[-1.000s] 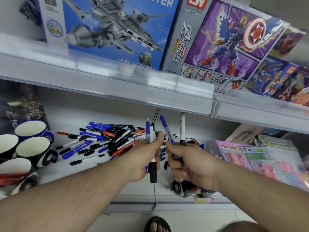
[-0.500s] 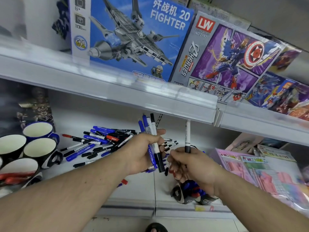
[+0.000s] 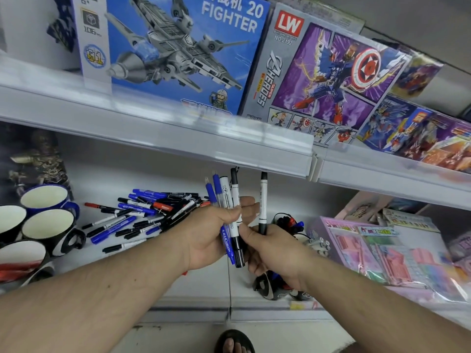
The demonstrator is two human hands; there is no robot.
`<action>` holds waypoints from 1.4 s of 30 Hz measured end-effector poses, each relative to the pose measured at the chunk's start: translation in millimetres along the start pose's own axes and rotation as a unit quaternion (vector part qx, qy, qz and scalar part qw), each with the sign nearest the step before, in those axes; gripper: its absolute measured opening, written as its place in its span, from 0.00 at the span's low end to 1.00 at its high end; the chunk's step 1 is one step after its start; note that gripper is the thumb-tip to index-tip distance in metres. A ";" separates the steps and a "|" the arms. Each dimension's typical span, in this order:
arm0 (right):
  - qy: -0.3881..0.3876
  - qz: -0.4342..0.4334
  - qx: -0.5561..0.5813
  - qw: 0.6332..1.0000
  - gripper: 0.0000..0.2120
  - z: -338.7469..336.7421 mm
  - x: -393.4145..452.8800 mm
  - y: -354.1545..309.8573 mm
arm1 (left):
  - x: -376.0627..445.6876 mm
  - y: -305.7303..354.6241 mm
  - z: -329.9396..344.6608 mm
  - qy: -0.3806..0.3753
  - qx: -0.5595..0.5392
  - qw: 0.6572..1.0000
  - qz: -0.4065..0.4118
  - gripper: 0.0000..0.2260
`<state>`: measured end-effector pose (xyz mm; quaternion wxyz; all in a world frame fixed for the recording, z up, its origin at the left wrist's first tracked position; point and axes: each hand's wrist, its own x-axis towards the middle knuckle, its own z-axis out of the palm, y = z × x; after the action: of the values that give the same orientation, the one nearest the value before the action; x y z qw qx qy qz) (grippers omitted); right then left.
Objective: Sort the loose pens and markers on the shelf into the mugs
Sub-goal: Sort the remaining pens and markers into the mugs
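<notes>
While mugs (image 3: 48, 225) wait left, toy boxes (image 3: 183, 52) (overhead) crowd.

The pens and markers (image 3: 142, 212) heaped on the shelf (image 3: 153, 284) have smooth plastic barrels with a slight sheen. The shelf itself is painted, matt grey-white, its front edge strip (image 3: 178, 138) clear and glossy. Left of the heap, the mugs (image 3: 48, 225) look like glazed ceramic, shiny. Above the strip, the toy boxes (image 3: 178, 47) are glossy printed cardboard.
</notes>
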<state>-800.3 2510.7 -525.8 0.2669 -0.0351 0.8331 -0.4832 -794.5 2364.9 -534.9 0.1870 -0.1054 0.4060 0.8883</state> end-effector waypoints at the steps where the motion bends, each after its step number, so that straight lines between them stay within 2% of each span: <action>1: -0.004 -0.001 -0.008 1.000 0.18 0.2 -0.6 1.1 | 0.6 -1.5 0.5 0.005 0.005 1.000 -0.002 0.12; 6: -0.036 0.006 -0.028 0.999 0.16 -9.7 -2.1 3.6 | 2.5 0.9 0.2 0.021 0.029 0.999 -0.014 0.11; 10: -0.110 0.066 -0.001 0.992 0.15 -21.2 -7.6 7.6 | 6.2 3.0 0.4 0.037 0.033 0.999 0.007 0.11; 13: -0.173 0.093 0.033 0.980 0.15 -27.7 -9.3 13.3 | 8.2 -4.0 3.1 0.040 0.084 0.996 0.008 0.11; 16: -0.231 0.115 0.047 0.965 0.14 -31.5 -8.5 19.4 | 9.7 -7.4 9.4 0.011 0.116 0.993 0.009 0.11; 20: -0.249 0.164 0.027 0.954 0.18 -25.8 -3.9 27.4 | 10.5 -11.3 22.0 -0.024 0.121 0.992 0.015 0.10; 23: -0.202 0.173 0.030 0.963 0.18 -27.8 -3.8 23.9 | 16.8 -15.3 27.0 0.034 0.102 0.993 0.042 0.09; 28: 0.009 0.063 0.187 0.980 0.09 -32.2 -10.9 16.5 | 30.2 -10.9 23.0 0.131 -0.049 0.989 0.056 0.08; 30: 0.091 0.030 0.140 0.986 0.10 -25.5 -8.7 18.7 | 34.7 -14.0 21.1 0.149 -0.059 0.986 0.044 0.08; 32: 0.159 -0.004 0.046 0.986 0.11 -28.6 -2.0 21.7 | 38.1 -17.0 18.7 0.158 -0.020 0.987 0.030 0.06; 33: 0.201 -0.022 -0.018 0.979 0.12 -39.3 2.7 22.6 | 39.6 -17.2 15.7 0.155 0.019 0.987 0.021 0.05; 35: 0.274 -0.059 -0.186 0.942 0.14 -77.6 12.3 27.5 | 42.5 -15.9 6.6 0.148 0.093 0.985 0.002 0.05; 37: 0.282 -0.044 -0.337 0.897 0.12 -120.2 19.7 36.4 | 43.7 -14.6 -1.8 0.154 0.130 0.979 -0.016 0.06; 39: 0.255 0.008 -0.434 0.864 0.12 -147.8 31.9 51.2 | 45.1 -14.8 -5.9 0.159 0.136 0.978 -0.025 0.07; 42: 0.192 0.069 -0.484 0.851 0.13 -154.5 57.4 65.6 | 51.2 -16.5 -2.9 0.157 0.125 0.979 -0.030 0.07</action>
<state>-910.2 2648.8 -543.0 0.0836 -0.0093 0.9964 0.0042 -834.0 2385.2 -565.4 0.1591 -0.2314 0.5345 0.7971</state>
